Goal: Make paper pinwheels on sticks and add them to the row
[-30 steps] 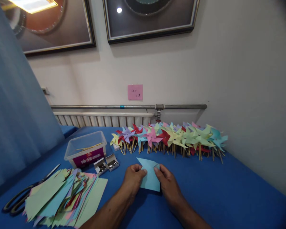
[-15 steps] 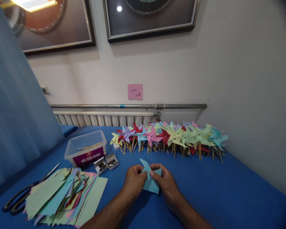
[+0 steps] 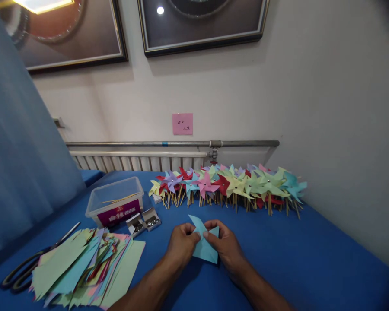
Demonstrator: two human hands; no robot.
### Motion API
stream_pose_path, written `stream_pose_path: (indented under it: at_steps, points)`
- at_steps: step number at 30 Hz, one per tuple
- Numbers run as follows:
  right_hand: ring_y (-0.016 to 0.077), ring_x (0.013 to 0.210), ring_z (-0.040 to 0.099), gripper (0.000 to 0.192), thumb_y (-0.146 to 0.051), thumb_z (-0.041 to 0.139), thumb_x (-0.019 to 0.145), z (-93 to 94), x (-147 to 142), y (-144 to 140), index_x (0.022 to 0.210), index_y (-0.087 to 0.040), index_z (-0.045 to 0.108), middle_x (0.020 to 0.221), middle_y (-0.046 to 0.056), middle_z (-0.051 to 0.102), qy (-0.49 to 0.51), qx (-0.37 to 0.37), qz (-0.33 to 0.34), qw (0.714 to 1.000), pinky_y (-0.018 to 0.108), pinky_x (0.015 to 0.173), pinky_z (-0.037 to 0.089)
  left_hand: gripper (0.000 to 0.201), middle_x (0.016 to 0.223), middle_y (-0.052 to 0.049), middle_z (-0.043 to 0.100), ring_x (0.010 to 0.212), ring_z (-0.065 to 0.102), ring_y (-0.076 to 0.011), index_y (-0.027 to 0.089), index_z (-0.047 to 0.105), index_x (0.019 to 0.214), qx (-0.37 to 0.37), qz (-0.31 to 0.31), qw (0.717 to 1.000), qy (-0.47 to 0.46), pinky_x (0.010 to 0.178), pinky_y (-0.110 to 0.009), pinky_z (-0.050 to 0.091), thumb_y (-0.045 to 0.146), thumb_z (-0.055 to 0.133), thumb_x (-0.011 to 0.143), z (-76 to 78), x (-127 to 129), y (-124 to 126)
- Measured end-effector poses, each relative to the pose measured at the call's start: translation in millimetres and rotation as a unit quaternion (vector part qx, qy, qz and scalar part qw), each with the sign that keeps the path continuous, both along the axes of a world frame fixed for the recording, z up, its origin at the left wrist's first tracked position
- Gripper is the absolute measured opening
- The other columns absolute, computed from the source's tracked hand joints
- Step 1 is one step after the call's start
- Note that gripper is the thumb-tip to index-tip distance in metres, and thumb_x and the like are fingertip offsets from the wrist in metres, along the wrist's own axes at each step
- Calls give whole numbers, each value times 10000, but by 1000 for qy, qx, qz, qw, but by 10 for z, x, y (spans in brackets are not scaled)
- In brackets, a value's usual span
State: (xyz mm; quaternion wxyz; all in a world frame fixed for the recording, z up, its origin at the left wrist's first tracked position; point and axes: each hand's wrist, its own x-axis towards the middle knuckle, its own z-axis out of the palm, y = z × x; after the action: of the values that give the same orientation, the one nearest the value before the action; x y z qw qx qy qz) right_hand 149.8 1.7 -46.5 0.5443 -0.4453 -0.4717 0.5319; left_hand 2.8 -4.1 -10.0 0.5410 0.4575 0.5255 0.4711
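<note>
A light blue paper pinwheel [image 3: 205, 250], partly folded, is pinched between both hands above the blue table cover. My left hand [image 3: 182, 242] is closed on its left side, the thumb near the paper's middle. On the other side my right hand [image 3: 223, 242] grips it, with its thumb also pressed close to the centre. One pointed blade sticks up between the hands, and a wide flap hangs below the thumbs. The fingers behind the paper are hidden. Two small open boxes of metal pins [image 3: 151, 219] stand to the left of my hands.
Many finished paper pinwheels [image 3: 236, 185] on sticks lie in a long row at the back. At the left are a clear plastic box [image 3: 97, 198] with a few sticks, a pile of coloured paper [image 3: 123, 268] and black-handled scissors [image 3: 22, 272]. A blue curtain [image 3: 22, 129] hangs far left.
Both hands keep their pinch on the blue paper, and the thumbs stay near its centre. The paper has turned slightly, showing a bit more of its lower flap. The whole view has shifted slightly.
</note>
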Motion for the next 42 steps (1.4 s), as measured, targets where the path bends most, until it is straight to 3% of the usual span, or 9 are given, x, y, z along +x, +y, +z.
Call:
stream_pose_path:
  at_steps: [7, 15, 24, 30, 42]
  points:
    - [151, 600, 562, 354, -429, 775, 650, -38, 17, 31, 901, -224, 633, 750, -19, 645, -34, 6, -9, 999, 288, 593, 474, 208, 478, 32, 542, 426, 419, -88, 176, 565, 581, -14, -18, 999, -36, 459, -233, 313, 299, 733, 575, 12, 11, -8]
    - [182, 727, 617, 303, -336, 708, 687, 191, 3, -104, 970, -238, 660, 928, 22, 675, -88, 39, -20, 995, 286, 636, 484, 195, 478, 33, 543, 434, 422, -96, 188, 552, 581, 2, -7, 999, -33, 467, -241, 319, 306, 706, 576, -69, 3, 20]
    - [175, 695, 615, 343, -311, 694, 669, 143, 33, -56, 998, -230, 643, 906, 15, 675, -107, 24, -15, 994, 299, 641, 488, 227, 476, 36, 532, 428, 411, -91, 187, 536, 571, -15, -15, 998, -65, 470, -237, 301, 299, 733, 562, -71, 21, 23]
    - [189, 678, 631, 273, -280, 701, 655, 255, 15, -89, 919, -226, 659, 842, 21, 699, -107, 1, -31, 994, 309, 626, 492, 270, 461, 47, 497, 421, 381, -84, 183, 554, 590, -15, -30, 997, -69, 460, -239, 282, 373, 741, 553, -35, 7, 11]
    - [182, 674, 630, 289, -307, 704, 652, 256, 9, -96, 925, -230, 651, 829, 14, 685, -108, 2, -37, 993, 303, 609, 486, 273, 473, 42, 502, 440, 395, -89, 190, 530, 539, 6, -12, 1000, -6, 474, -240, 280, 326, 759, 596, 3, 11, -17]
